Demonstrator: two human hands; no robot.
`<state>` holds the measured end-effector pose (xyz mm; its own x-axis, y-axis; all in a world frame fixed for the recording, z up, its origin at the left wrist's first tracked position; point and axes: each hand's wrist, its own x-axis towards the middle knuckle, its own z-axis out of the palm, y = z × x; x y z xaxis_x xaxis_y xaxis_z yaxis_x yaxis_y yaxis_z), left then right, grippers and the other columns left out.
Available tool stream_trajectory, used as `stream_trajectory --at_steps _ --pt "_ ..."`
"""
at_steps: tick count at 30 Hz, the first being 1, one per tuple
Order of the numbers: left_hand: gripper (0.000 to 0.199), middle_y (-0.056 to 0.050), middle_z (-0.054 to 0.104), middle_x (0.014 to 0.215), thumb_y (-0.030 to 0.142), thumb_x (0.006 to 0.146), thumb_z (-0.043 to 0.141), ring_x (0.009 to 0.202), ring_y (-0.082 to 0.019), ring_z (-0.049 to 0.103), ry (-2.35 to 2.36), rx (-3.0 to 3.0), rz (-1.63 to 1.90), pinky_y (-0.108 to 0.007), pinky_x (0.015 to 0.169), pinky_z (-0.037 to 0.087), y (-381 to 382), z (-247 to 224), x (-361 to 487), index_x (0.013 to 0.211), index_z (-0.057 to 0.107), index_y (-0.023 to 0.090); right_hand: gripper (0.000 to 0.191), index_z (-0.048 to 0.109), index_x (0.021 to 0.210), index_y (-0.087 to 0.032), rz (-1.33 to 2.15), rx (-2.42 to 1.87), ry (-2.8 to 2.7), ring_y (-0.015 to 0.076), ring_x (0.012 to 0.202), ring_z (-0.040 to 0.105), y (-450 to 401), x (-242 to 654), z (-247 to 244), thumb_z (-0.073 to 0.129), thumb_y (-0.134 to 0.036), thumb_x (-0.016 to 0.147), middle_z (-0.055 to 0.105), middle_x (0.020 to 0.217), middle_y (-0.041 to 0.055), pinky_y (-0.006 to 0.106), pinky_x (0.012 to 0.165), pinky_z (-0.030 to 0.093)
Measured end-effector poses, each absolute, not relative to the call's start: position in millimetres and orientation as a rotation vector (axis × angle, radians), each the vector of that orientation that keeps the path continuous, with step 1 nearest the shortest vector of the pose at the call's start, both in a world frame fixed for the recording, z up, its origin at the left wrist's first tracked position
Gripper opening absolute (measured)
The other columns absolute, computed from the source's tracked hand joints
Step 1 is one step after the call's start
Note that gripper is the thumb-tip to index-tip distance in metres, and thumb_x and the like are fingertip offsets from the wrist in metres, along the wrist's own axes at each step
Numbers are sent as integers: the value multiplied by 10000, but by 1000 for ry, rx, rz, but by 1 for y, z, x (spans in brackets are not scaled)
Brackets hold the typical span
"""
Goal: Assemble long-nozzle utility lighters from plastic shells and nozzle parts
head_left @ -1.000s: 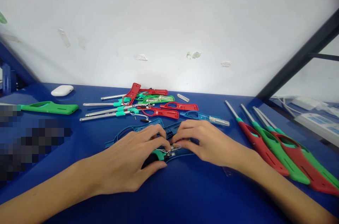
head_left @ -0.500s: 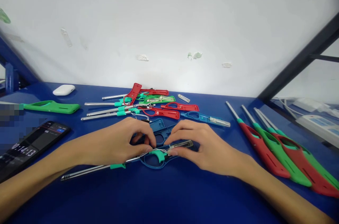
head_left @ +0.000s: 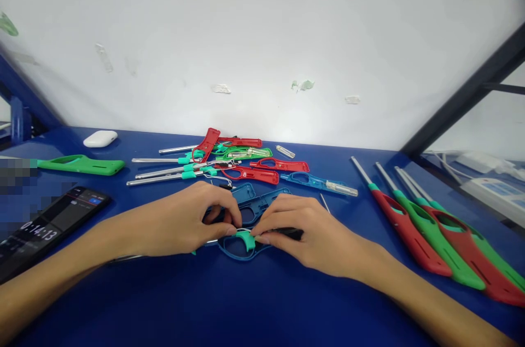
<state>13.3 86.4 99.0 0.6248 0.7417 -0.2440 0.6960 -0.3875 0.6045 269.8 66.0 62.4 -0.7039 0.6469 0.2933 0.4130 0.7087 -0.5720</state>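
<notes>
An opened blue gas lighter [head_left: 240, 256] lies in front of me, with a teal trigger [head_left: 247, 239] and a white wire by it. My left hand [head_left: 197, 221] is closed, thumb and fingertips pinching the lighter at the trigger's left side; its forearm covers most of the metal tube. At the trigger's right side, the fingers of my right hand [head_left: 303, 226] are pressed together. A black piece [head_left: 292, 233] shows under them, its kind unclear. Just beyond that hand a thin metal rod [head_left: 325, 203] sticks up. Another blue shell half [head_left: 256, 204] lies behind both hands.
Red and green lighter parts [head_left: 254, 174] with metal tubes are heaped at the back. Beside them are a blue shell with a clear tank [head_left: 340, 188] and a loose clear tank [head_left: 285, 151]. Several whole lighters [head_left: 414, 232] lie right; a phone [head_left: 57, 226], green lighter [head_left: 82, 165] and white case [head_left: 100, 139] left.
The clear tank by my right fingers is out of sight; a black piece and a thin rod now show there. The lighter's metal tube has gone mostly behind my left forearm.
</notes>
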Motion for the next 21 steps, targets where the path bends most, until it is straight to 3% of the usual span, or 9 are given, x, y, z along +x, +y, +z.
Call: stream_trajectory --at_steps 5,11,21 --pt "148 43 609 771 417 943 643 611 -91 444 1105 2150 92 -204 518 343 87 99 13 971 749 318 202 794 1167 -240 644 -802 -2448 159 908 692 66 270 62 675 -262 1006 772 1004 28 276 830 530" --pt "134 43 664 787 366 929 648 619 -95 470 1110 2133 96 -214 520 350 89 102 15 892 754 292 213 807 1168 -224 632 -789 -2461 144 927 685 65 270 61 667 -260 1011 752 1029 34 248 845 520" --pt "113 54 683 789 374 928 668 625 -92 480 1104 2155 121 -206 529 364 87 100 14 930 764 315 196 816 1122 -248 613 -802 -2466 140 889 696 66 272 60 650 -279 1021 735 1064 35 253 801 537"
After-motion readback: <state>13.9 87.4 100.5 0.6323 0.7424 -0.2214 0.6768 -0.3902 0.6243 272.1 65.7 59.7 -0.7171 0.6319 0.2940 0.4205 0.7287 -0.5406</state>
